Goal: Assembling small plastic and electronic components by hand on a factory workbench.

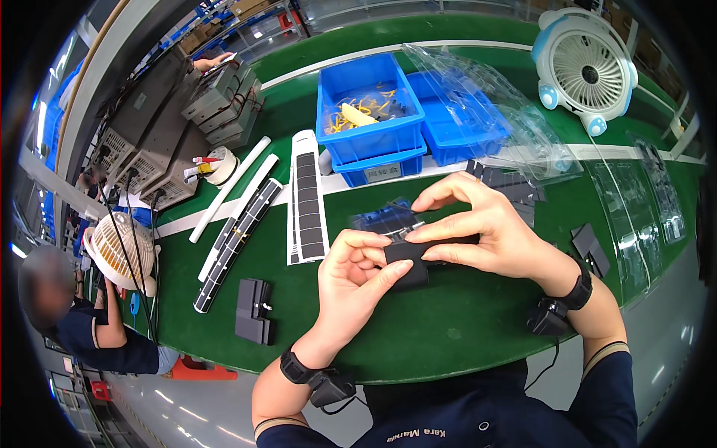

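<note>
Above the green tabletop I hold a small black plastic block (407, 278) in both hands. My left hand (345, 282) pinches its left side, with the thumb and index finger near its upper edge. My right hand (485, 228) is closed on its right side, fingers bent over the top and thumb along the front. A small silvery piece shows between the fingertips; its kind is too small to make out. Just behind the hands is a shiny, dark bluish part (381, 218), partly hidden by the fingers.
Similar black pieces lie left (254, 312) and right (590, 250). Strips of black rectangles (308, 201) lie left of centre. Blue bins (373, 142) and clear plastic trays (463, 89) stand behind. A fan (586, 71) is back right; another person (112, 328) sits at left.
</note>
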A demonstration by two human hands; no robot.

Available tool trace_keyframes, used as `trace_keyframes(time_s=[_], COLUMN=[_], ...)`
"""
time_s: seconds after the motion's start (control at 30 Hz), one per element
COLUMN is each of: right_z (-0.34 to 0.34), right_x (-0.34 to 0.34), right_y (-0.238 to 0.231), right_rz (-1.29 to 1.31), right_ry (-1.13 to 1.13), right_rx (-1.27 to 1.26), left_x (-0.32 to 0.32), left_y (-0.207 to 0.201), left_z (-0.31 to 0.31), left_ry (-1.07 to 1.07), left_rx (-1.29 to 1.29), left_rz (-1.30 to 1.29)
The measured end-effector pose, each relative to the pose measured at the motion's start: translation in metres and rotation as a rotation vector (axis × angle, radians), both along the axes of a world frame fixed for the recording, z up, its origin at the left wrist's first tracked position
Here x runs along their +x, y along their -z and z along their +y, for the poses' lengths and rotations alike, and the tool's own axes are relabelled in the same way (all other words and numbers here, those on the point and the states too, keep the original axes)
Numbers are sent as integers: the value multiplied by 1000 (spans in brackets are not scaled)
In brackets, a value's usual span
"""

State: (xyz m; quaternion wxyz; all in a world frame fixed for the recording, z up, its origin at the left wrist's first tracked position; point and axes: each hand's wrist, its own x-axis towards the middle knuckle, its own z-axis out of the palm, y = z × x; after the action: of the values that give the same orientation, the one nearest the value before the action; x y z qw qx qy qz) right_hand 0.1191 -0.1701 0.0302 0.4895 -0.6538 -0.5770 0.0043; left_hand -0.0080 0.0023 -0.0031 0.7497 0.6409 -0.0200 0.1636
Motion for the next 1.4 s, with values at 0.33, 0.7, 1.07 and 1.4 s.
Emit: trace_keyframes(time_s=[0.33, 0.7, 1.07, 1.4], right_z=[-5, -19, -9, -13], right_x=[2, -13, -21, -32], right_y=[-16, -19, -9, -11], right_rz=[-8, 290, 843, 878], right_ry=[207, 279, -135, -207], right_rx=[152, 107, -201, -184], left_x=[2, -63, -156, -52], left_y=[-9, -23, 35, -58], left_z=[3, 40, 113, -1], left_ry=[-100, -732, -1185, -359], left_rx=[-28, 111, 476, 783], left_rz=[12, -54, 256, 132])
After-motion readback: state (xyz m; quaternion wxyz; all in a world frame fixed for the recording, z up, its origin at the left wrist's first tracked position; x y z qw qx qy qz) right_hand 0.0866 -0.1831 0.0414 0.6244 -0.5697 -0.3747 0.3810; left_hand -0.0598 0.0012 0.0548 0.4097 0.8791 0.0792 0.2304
